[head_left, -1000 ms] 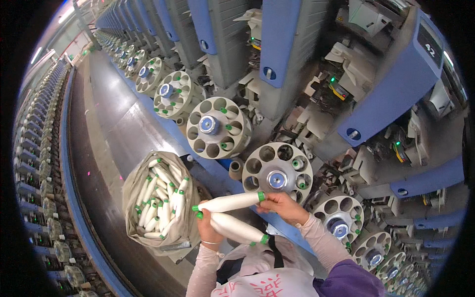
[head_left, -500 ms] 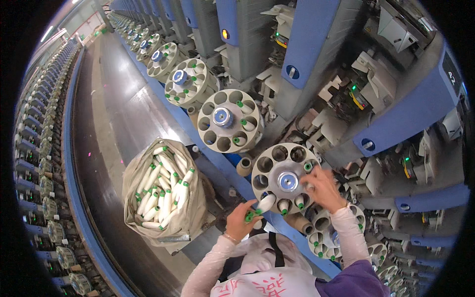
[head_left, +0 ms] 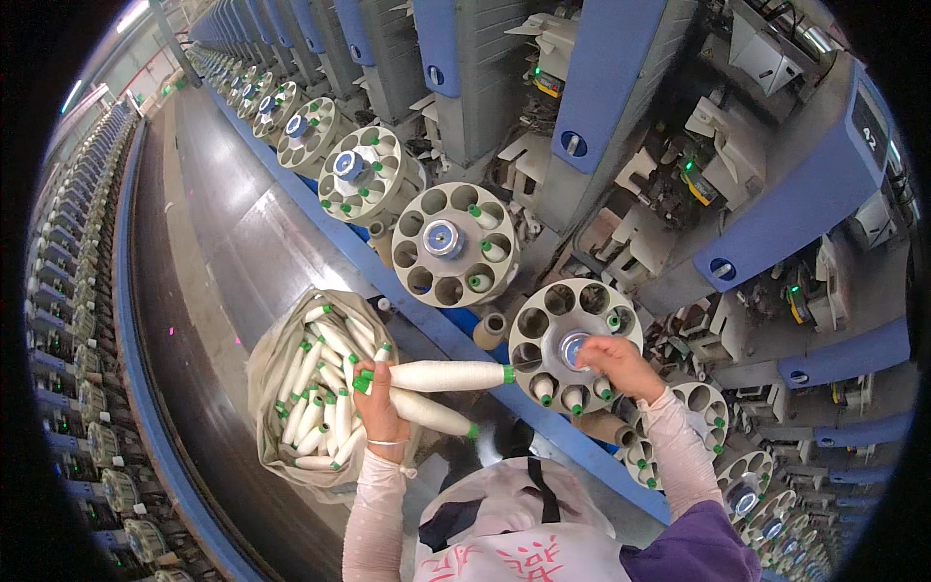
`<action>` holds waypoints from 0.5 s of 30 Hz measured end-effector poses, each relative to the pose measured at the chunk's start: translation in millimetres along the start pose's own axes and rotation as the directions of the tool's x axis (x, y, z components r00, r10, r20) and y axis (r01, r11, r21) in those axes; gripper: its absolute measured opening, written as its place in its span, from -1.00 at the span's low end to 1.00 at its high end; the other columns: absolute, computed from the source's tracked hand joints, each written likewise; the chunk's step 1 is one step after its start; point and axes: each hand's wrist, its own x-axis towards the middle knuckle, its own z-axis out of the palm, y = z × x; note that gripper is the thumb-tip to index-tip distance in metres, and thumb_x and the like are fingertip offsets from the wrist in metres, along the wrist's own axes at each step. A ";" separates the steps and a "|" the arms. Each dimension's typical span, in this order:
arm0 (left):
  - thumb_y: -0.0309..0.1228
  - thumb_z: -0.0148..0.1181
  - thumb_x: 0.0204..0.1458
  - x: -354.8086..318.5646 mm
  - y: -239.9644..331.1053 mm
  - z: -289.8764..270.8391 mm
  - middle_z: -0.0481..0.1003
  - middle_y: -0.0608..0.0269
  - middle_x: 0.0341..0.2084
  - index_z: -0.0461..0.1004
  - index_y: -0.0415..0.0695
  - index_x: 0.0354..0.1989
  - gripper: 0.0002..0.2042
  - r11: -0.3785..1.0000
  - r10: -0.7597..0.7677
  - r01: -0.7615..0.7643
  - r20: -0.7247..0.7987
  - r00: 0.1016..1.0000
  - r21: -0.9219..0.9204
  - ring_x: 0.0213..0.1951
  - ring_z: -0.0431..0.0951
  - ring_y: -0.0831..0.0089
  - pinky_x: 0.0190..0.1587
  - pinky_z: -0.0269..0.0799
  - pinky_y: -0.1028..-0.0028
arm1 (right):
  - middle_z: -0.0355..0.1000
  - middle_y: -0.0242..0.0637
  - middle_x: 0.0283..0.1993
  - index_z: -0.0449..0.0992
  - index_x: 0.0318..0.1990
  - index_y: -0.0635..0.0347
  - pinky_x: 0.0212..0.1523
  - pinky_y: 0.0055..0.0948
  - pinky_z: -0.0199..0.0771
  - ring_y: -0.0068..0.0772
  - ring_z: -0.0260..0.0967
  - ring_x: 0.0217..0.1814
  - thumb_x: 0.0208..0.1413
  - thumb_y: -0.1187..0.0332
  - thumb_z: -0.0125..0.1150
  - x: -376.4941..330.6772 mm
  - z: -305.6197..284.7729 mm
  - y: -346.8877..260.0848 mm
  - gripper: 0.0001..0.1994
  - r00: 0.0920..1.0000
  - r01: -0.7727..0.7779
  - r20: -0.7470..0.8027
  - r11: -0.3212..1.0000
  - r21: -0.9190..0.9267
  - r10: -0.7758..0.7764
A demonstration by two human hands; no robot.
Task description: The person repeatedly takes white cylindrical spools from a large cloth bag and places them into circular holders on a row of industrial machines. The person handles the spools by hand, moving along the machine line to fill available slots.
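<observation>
Dark aisle floor (head_left: 223,242), lower left to upper left, open between left-edge machine row (head_left: 82,339) and blue rail (head_left: 449,335) | left hand (head_left: 381,412) gripping two white bobbins (head_left: 451,374), centre, by cloth sack's (head_left: 264,383) rim | right hand (head_left: 626,367) at carousel hub (head_left: 570,346), right of centre; its grip I can't tell

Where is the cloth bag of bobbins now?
In the head view, the cloth bag is left of centre, its right edge behind the left hand.
</observation>
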 end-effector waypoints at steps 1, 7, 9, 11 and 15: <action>-0.41 0.26 0.20 0.8 -4.5 -2.0 0.46 0.33 -0.33 0.35 -0.04 -0.21 -0.84 0.997 0.047 -0.048 0.003 0.999 0.056 -0.25 0.47 0.50 -0.11 0.42 0.46 | 0.50 -0.49 -0.31 0.56 -0.26 0.20 -0.20 -0.61 0.36 -0.67 0.42 -0.19 0.35 0.29 0.10 2.7 -0.2 8.1 -0.79 0.992 0.121 -0.044 0.980 0.159 -0.116; -0.53 0.36 0.05 -35.5 -76.8 36.1 0.40 0.17 -0.29 0.39 -0.16 -0.25 -0.78 0.609 0.419 -0.602 0.435 0.797 0.517 -0.25 0.43 0.31 -0.10 0.37 0.36 | 0.38 -0.41 -0.31 0.45 -0.18 0.14 -0.08 -0.47 0.53 -0.51 0.39 -0.27 0.39 0.28 0.05 6.5 51.0 -23.0 -0.85 0.984 0.139 -0.073 0.431 0.891 -0.165; -0.56 0.43 -0.06 -50.6 -93.1 54.2 0.36 0.14 -0.26 0.46 -0.17 -0.26 -0.75 0.530 0.352 -0.667 0.580 0.735 0.523 -0.23 0.42 0.21 -0.09 0.38 0.32 | 0.26 -0.47 -0.42 0.43 -0.23 0.13 -0.39 -0.55 0.42 -0.59 0.27 -0.40 0.37 0.28 0.08 2.3 48.8 -43.2 -0.85 0.986 0.070 -0.002 0.404 0.912 -0.166; -0.58 0.45 -0.12 -60.1 -99.8 61.8 0.35 0.14 -0.23 0.51 -0.14 -0.25 -0.73 0.551 0.280 -0.641 0.606 0.745 0.534 -0.21 0.43 0.17 -0.10 0.40 0.29 | 0.18 -0.52 -0.47 0.37 -0.33 0.11 -0.63 -0.58 0.04 -0.67 0.03 -0.56 0.32 0.28 0.11 -0.9 32.1 -50.6 -0.82 0.983 0.145 -0.086 0.391 0.909 -0.164; -0.64 0.39 -0.07 -59.1 -96.6 47.3 0.30 0.19 -0.17 0.50 -0.17 -0.23 -0.75 0.639 0.252 -0.584 0.581 0.774 0.501 -0.17 0.42 0.34 -0.15 0.43 0.41 | 0.37 -0.44 -0.33 0.57 -0.33 0.14 -0.28 -0.42 0.37 -0.44 0.34 -0.24 0.17 0.33 0.26 6.1 0.9 -25.0 -0.89 0.891 0.453 -0.109 0.840 0.297 -0.442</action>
